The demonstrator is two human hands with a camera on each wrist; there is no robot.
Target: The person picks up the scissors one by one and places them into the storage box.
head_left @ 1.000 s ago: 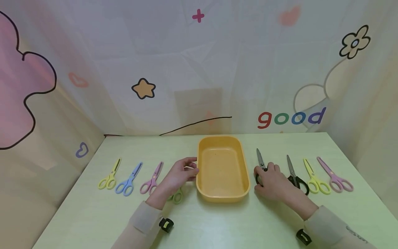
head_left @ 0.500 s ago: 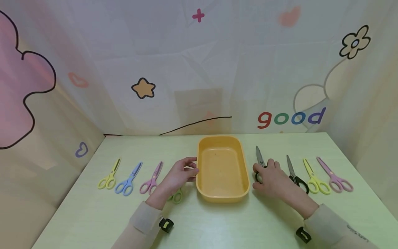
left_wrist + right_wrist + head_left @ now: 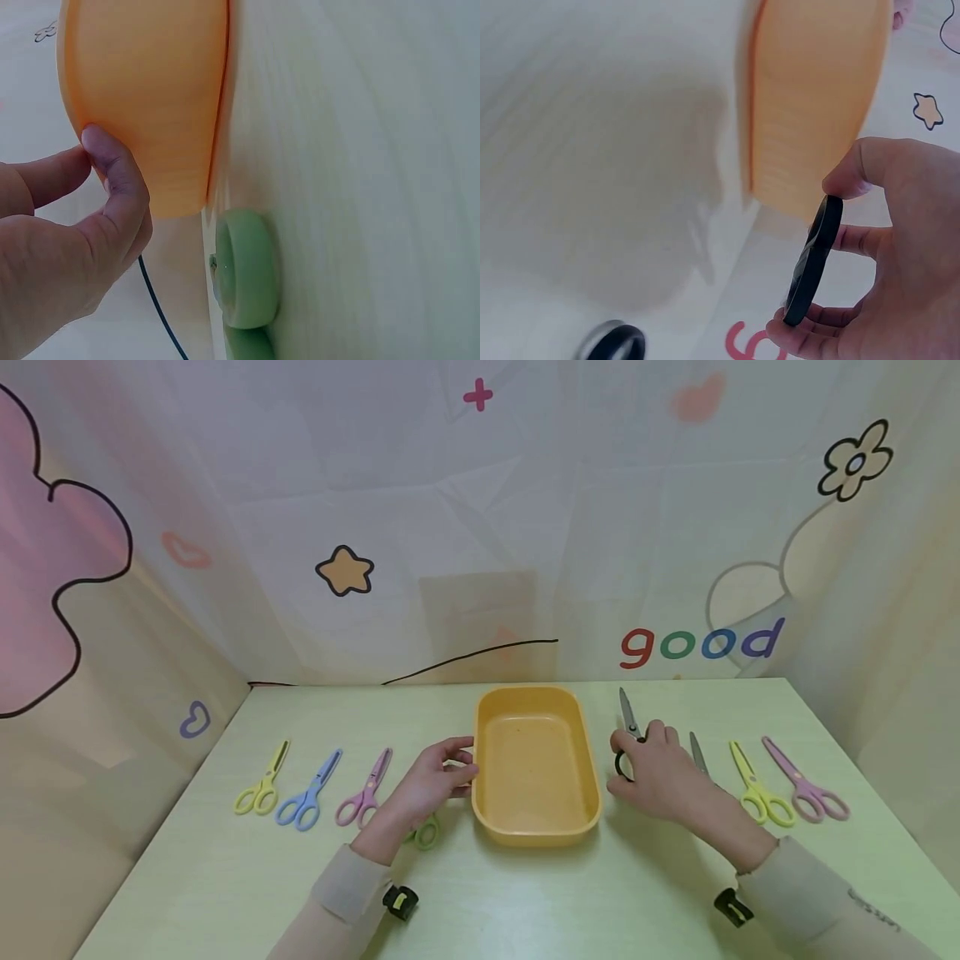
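Observation:
My right hand holds a pair of black-handled scissors by the handles, blades pointing away from me. In the right wrist view the black handle is pinched between thumb and fingers, raised off the table. To the left of it stands a yellow-orange plastic tray with nothing inside. The thumb and fingers of my left hand pinch the tray's left rim, as the left wrist view shows. Green scissors lie beneath my left wrist, mostly hidden by it.
Yellow scissors, blue scissors and pink scissors lie left on the table. On the right are another dark-bladed pair of scissors, partly covered by my hand, yellow scissors and pink scissors. A printed curtain hangs behind.
The right hand has lifted the black-handled scissors from the table, and they appear higher in the head view. The left hand and the tray have stayed in place.

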